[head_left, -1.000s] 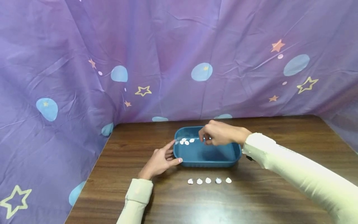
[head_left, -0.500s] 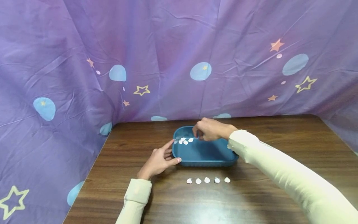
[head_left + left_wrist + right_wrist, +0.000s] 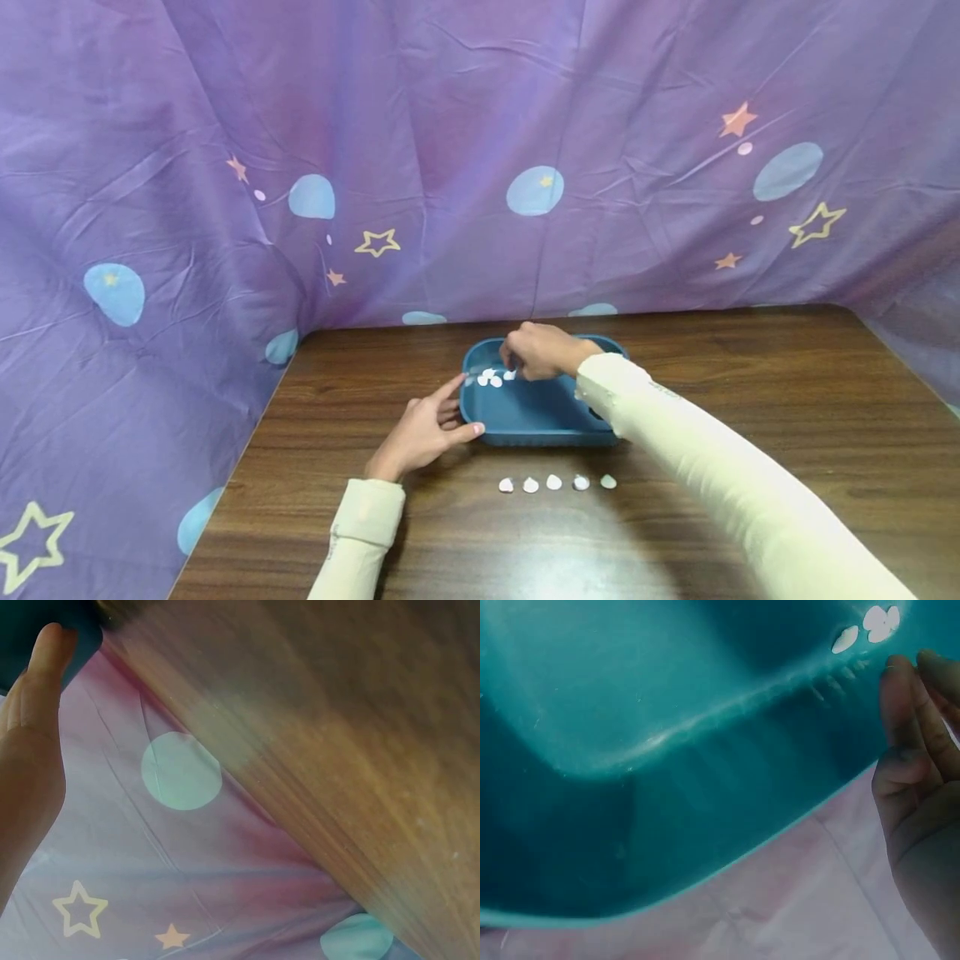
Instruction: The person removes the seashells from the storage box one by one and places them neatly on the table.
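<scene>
In the head view, my left hand [image 3: 420, 433] is at the left end of a blue rectangular tub [image 3: 547, 437], thumb and index finger stretched along its rim. The left wrist view shows one finger over the tub's edge. My right hand [image 3: 538, 350] reaches down inside the tub, fingers bent and pointing left. Its fingertips are right by several small white flat pieces [image 3: 489, 379] at the tub's left back. In the right wrist view, one white piece [image 3: 845, 639] lies a little apart from the others, and the fingertips show nothing between them.
Several more small pale pieces [image 3: 553, 482] lie in a row on the wooden table [image 3: 337, 400] in front of the tub. A purple curtain [image 3: 450, 167] with stars and blue shapes hangs behind and to the left.
My right hand has moved left inside the tub, up to the white pieces. My left hand has kept its place at the tub's end.
</scene>
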`<control>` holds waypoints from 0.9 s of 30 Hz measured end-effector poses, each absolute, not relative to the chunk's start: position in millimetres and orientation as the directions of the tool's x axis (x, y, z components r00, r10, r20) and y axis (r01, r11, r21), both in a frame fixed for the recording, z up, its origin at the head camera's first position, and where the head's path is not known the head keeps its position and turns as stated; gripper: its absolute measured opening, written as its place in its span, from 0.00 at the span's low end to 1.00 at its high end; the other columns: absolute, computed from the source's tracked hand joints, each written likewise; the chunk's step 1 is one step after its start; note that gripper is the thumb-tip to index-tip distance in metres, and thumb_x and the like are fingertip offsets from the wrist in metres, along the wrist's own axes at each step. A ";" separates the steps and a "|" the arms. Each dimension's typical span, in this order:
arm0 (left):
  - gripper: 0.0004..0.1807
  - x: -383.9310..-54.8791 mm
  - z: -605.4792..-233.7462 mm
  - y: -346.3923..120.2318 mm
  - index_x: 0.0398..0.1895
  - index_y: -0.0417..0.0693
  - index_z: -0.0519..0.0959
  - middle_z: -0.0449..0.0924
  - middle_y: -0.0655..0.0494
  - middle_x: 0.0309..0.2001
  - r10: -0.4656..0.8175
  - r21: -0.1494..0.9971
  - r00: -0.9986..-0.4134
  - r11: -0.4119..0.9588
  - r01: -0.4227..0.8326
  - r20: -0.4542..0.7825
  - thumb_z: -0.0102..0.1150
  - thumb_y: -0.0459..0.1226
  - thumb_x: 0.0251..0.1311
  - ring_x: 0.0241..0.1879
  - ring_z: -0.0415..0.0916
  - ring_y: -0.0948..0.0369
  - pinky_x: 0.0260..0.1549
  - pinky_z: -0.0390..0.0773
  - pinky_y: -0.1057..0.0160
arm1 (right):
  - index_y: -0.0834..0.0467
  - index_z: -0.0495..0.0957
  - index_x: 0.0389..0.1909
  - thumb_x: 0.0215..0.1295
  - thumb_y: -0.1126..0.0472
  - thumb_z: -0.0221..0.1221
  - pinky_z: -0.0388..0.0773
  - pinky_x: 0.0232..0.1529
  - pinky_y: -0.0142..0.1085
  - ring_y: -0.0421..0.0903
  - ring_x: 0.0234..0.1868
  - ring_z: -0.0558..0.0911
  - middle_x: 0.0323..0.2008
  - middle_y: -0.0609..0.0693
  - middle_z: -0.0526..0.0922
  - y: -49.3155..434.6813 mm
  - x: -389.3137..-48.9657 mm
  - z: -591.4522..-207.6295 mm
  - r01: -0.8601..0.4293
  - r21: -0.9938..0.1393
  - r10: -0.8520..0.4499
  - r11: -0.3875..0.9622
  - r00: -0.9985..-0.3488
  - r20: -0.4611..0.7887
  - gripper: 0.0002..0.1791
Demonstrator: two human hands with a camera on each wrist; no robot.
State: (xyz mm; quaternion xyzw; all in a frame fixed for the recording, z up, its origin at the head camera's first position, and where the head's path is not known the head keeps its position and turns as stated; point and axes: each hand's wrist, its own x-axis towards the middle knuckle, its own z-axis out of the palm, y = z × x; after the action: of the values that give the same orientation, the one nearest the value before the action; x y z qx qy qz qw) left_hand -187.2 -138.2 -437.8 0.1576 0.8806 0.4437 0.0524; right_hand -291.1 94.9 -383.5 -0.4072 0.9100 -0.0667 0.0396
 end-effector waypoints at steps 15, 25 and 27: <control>0.48 -186.5 -439.0 -140.3 0.77 0.43 0.60 0.79 0.32 0.59 0.331 0.796 -0.942 0.558 0.236 0.047 0.72 0.48 0.57 0.57 0.83 0.46 0.55 0.87 0.56 | 0.51 0.87 0.33 0.50 0.67 0.67 0.86 0.36 0.41 0.45 0.33 0.83 0.33 0.48 0.88 77.4 -298.2 -395.5 -0.673 -0.059 -0.676 0.737 -0.730 -0.103 0.10; 0.48 -187.5 -438.1 -138.2 0.77 0.43 0.60 0.79 0.31 0.60 0.333 0.797 -0.942 0.555 0.237 0.048 0.72 0.48 0.57 0.57 0.83 0.46 0.55 0.86 0.56 | 0.49 0.86 0.37 0.56 0.62 0.70 0.87 0.40 0.41 0.44 0.36 0.83 0.38 0.48 0.88 74.2 -302.0 -401.5 -0.642 -0.015 -0.637 0.766 -0.756 -0.148 0.08; 0.48 -187.7 -438.5 -137.7 0.77 0.43 0.60 0.79 0.31 0.60 0.331 0.798 -0.942 0.554 0.236 0.049 0.72 0.47 0.57 0.57 0.83 0.46 0.55 0.87 0.56 | 0.49 0.86 0.37 0.57 0.63 0.69 0.87 0.40 0.40 0.44 0.36 0.83 0.37 0.48 0.88 74.9 -302.5 -402.4 -0.647 -0.014 -0.641 0.763 -0.753 -0.151 0.08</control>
State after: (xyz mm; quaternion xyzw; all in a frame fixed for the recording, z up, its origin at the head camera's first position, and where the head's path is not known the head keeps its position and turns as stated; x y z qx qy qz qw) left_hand -187.7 -137.7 -438.5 0.1611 0.8798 0.4440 0.0532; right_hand -302.5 74.9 -402.4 -0.3439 0.9359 0.0193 0.0733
